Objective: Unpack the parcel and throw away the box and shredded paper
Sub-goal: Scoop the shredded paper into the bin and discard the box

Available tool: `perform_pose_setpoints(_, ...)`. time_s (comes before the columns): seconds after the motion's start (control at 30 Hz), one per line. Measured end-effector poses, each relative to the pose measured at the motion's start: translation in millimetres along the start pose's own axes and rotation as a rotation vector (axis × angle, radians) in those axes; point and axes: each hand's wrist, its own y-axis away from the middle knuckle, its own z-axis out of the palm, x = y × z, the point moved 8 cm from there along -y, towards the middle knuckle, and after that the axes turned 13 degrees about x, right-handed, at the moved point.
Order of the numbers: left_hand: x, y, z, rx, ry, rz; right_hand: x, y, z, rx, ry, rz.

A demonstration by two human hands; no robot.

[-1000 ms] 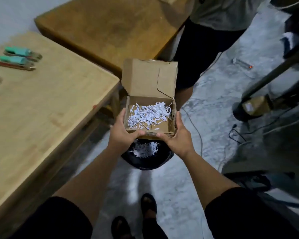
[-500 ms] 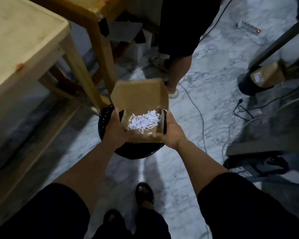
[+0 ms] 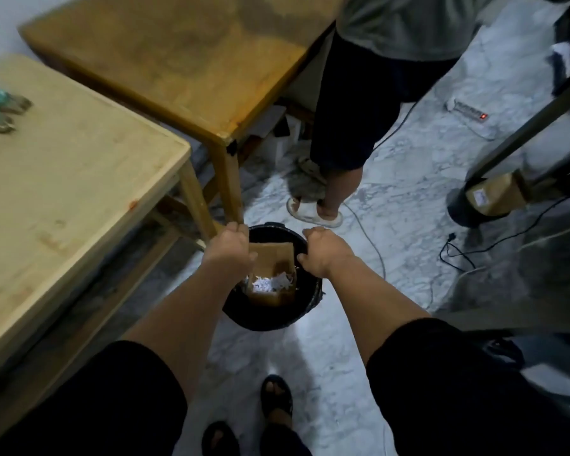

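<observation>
Your box (image 3: pixel 272 269) sits down inside the black bin (image 3: pixel 273 319), directly below and between your two hands, its flap leaning toward the far rim and its open mouth facing up; the shredded paper (image 3: pixel 272 284) lies in its near end. Your left hand (image 3: pixel 231 249) is the nearer, overlapping the box's left edge; whether its fingers touch the cardboard I cannot tell, since they curl down out of sight. Your right hand (image 3: pixel 324 251) hangs over the bin's right rim, just beside the box, fingers loosely curled and gripping nothing visible; by my reading the drop is all but made, and you need only lift both hands clear.
</observation>
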Motion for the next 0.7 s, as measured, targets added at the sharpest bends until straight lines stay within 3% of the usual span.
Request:
perform_pose_setpoints(0.17, 0, -3, -107, 0.104, -0.057, -0.007, -43, 4, -100, 0.117, 0.063, -0.088)
perform_pose_setpoints(0.4, -36, 7, -246, 0.287, -0.035, -0.146, -136, 8, -214, 0.203, 0.113, -0.249)
perform_pose_setpoints(0.7, -145, 47, -334, 0.415, -0.051, -0.398, -282, 11, -264, 0.29, 0.11, -0.508)
